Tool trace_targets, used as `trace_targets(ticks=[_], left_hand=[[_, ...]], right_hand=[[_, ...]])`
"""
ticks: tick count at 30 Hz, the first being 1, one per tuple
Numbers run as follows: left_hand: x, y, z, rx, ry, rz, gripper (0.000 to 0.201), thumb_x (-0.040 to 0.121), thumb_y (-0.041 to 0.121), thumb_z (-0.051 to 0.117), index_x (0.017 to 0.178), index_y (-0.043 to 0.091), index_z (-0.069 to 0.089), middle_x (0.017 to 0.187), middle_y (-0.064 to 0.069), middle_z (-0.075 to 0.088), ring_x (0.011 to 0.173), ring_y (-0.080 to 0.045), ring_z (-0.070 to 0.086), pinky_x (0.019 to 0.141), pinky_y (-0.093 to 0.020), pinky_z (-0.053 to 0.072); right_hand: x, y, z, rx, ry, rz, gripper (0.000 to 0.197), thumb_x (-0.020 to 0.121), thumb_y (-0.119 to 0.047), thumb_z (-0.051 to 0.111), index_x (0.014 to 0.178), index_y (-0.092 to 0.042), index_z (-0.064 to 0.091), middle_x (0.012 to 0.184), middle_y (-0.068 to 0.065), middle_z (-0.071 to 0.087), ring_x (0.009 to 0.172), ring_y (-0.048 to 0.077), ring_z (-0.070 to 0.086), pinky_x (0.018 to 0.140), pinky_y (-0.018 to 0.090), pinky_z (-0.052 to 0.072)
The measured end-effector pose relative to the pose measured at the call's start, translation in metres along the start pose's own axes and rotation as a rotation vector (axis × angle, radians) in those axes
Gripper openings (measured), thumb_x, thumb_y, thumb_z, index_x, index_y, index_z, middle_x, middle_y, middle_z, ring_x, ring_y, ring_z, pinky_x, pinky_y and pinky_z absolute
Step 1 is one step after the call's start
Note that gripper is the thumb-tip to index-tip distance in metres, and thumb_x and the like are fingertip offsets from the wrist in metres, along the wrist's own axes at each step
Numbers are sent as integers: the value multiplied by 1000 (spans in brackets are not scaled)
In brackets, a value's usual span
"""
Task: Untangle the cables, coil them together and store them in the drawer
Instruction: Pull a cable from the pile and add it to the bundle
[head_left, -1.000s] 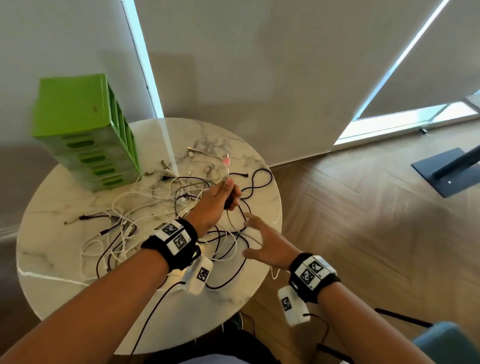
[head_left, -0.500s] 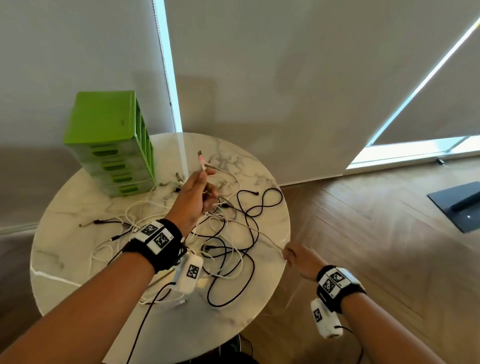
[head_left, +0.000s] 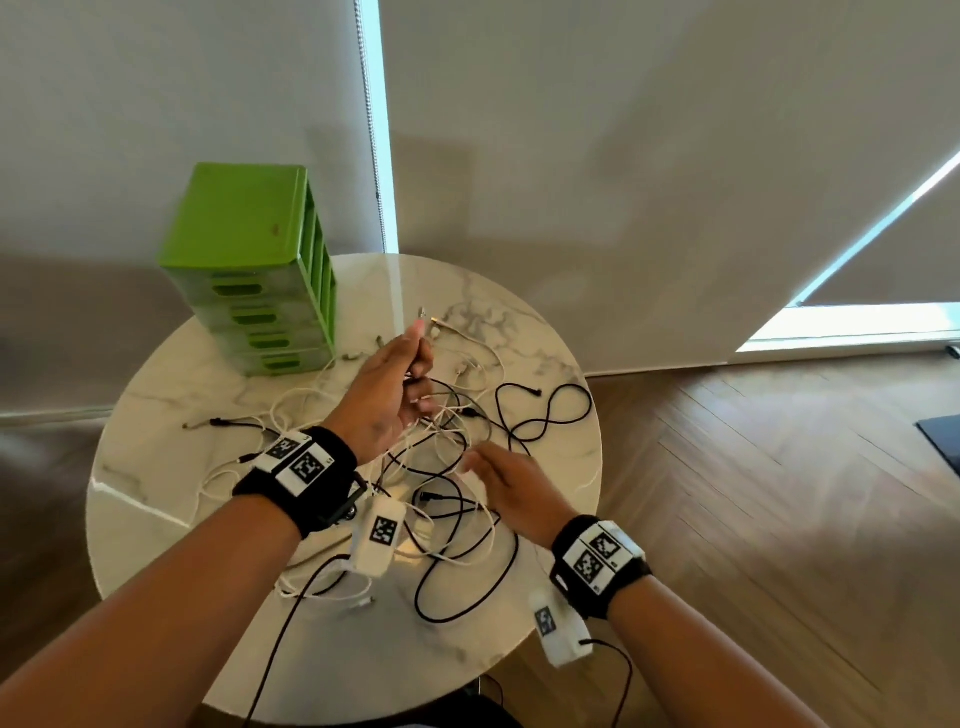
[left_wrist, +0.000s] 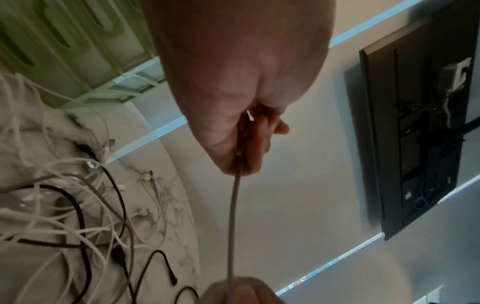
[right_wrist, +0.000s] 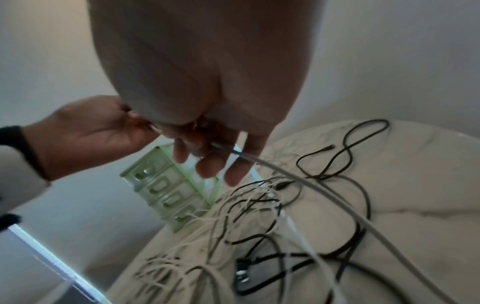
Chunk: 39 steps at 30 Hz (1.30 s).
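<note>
A tangle of white and black cables (head_left: 441, 441) lies on the round marble table (head_left: 156, 415). My left hand (head_left: 415, 358) is raised over it and pinches the plug end of a white cable (left_wrist: 232, 216) between thumb and fingers. That cable runs down from the left hand (left_wrist: 241, 156) to my right hand (left_wrist: 233, 292). The right hand (head_left: 478, 462) hovers low over the tangle, blurred, with the white cable (right_wrist: 311, 185) passing between its loosely curled fingers (right_wrist: 210, 164). The green drawer unit (head_left: 244, 234) stands at the table's back left, all drawers closed.
A black cable loop (head_left: 550, 410) lies toward the table's right edge. Roller blinds hang close behind the table. Wooden floor (head_left: 753, 493) stretches to the right, with a dark stand base (head_left: 940, 436) at the edge. A black screen (left_wrist: 415, 123) shows in the left wrist view.
My right hand, which had drawn the white cable out past the table's right edge, has come back in over the tangle, near the left hand. The left hand still holds the plug end up.
</note>
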<state>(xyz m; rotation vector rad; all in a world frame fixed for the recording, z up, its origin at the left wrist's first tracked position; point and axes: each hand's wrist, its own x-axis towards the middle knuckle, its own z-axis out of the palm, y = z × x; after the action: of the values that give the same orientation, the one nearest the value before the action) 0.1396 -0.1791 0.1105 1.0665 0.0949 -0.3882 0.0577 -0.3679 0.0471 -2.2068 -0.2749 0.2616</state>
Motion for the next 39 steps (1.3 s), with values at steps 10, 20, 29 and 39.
trace_targets(ticks=[10, 20, 29, 39], left_hand=[[27, -37, -22, 437, 207, 3, 39, 105, 46, 44, 91, 12, 60, 66, 2, 34, 50, -6, 28, 49, -18, 32], [47, -60, -56, 496, 219, -63, 43, 107, 46, 41, 99, 9, 62, 70, 2, 35, 53, -7, 29, 52, -24, 28], [28, -66, -97, 377, 348, -85, 40, 107, 44, 41, 98, 12, 63, 70, 6, 38, 53, -7, 30, 53, -22, 31], [14, -65, -109, 403, 352, -57, 42, 108, 41, 40, 105, 6, 62, 70, 6, 40, 53, -5, 33, 53, -20, 34]], right_hand=[[61, 43, -1, -91, -328, -5, 30, 104, -40, 48, 109, -21, 71, 105, -4, 73, 97, 11, 64, 87, 25, 47], [179, 81, 22, -360, -166, 222, 29, 98, -24, 43, 111, -8, 63, 119, 19, 58, 112, 37, 53, 94, 45, 45], [192, 86, 41, -770, -166, 196, 37, 97, -35, 49, 127, -14, 54, 137, 11, 48, 126, 33, 43, 103, 49, 33], [183, 48, -2, -133, -324, 33, 18, 100, -28, 60, 93, -12, 57, 87, 3, 65, 79, 18, 58, 70, 31, 45]])
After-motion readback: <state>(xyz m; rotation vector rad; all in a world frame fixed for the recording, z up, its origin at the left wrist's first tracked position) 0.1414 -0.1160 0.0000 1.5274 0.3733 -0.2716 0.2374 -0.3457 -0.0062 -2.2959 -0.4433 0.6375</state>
